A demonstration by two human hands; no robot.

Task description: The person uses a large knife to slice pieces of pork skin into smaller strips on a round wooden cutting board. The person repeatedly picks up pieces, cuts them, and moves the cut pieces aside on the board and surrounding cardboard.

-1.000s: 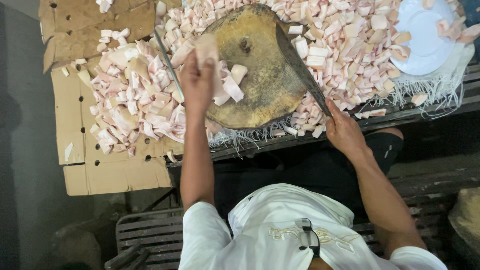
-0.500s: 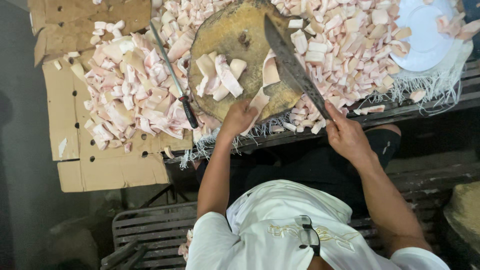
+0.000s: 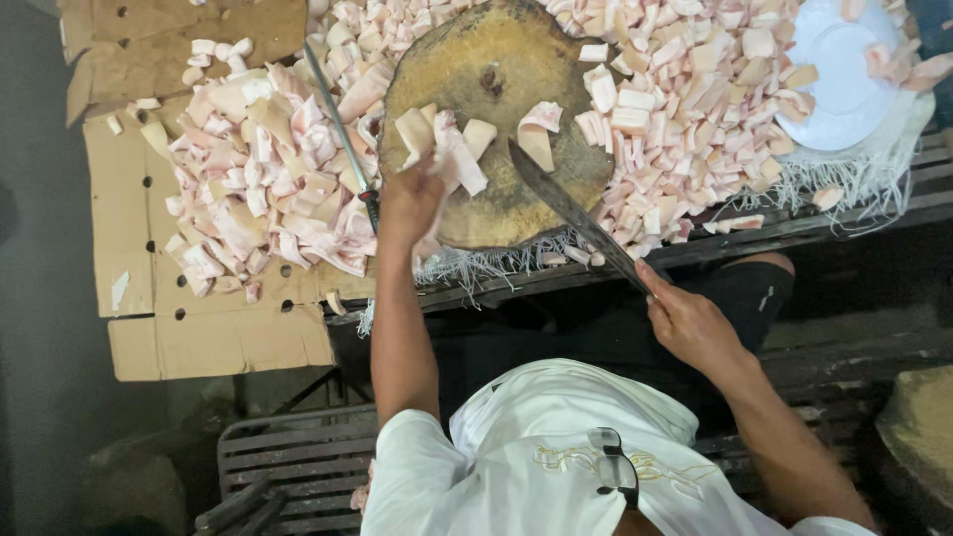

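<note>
A round wooden chopping block (image 3: 496, 69) lies on a slatted table, with a few pale pink slabs of pork fat (image 3: 452, 149) on its near side. My left hand (image 3: 409, 201) rests at the block's near left edge, fingers on those slabs. My right hand (image 3: 690, 323) is below the table edge, closed on the handle of a long dark cleaver (image 3: 571, 213). Its blade slants up over the block's near right rim, tip beside one fat piece (image 3: 538, 134).
Heaps of cut fat cubes lie left (image 3: 258, 179) and right (image 3: 685, 99) of the block. A thin second knife (image 3: 338, 124) lies left of it on flattened cardboard (image 3: 213, 342). A white plate (image 3: 844, 69) sits far right. A slatted crate (image 3: 298, 457) stands by my left side.
My left hand drew back from the block's top to its near edge, then shifted left onto the slabs. The cleaver has pulled back and lower, toward the block's near right rim.
</note>
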